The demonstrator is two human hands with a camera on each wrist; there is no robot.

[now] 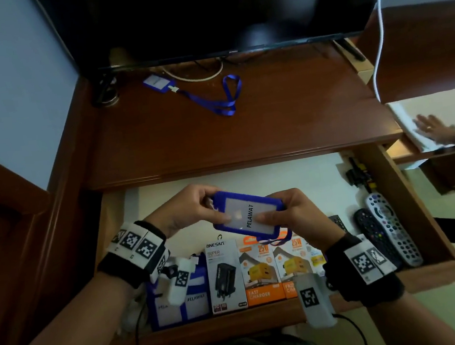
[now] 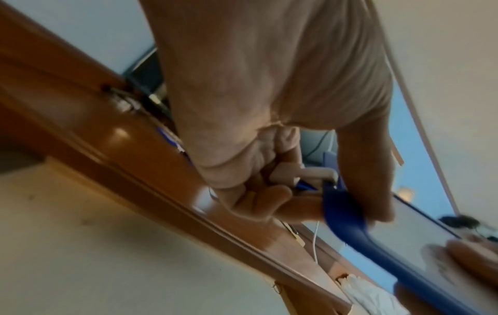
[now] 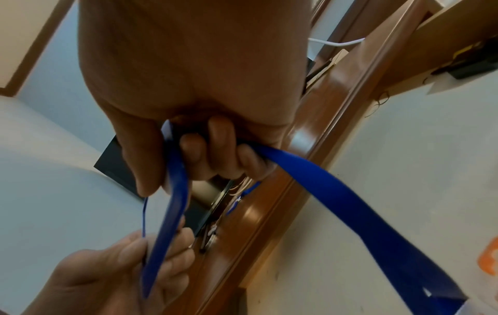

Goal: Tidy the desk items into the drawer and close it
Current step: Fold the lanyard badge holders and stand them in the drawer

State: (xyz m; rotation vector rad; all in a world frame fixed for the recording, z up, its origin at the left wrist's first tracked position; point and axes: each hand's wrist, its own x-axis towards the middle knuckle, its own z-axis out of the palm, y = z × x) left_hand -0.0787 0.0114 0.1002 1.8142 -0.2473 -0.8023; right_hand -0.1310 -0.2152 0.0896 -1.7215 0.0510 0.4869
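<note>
Both my hands hold a blue badge holder marked PELAWAT above the open drawer. My left hand pinches its left end, thumb on top. My right hand grips its right end, with the blue lanyard strap hanging from under the fingers. In the left wrist view the holder's blue edge runs out from my curled fingers. In the right wrist view the holder is seen edge-on between both hands. Another blue badge holder with lanyard lies on the desk top.
The drawer holds more badge holders, charger boxes and remote controls. A black screen stands at the back of the desk. Another person's hand rests on white paper to the right.
</note>
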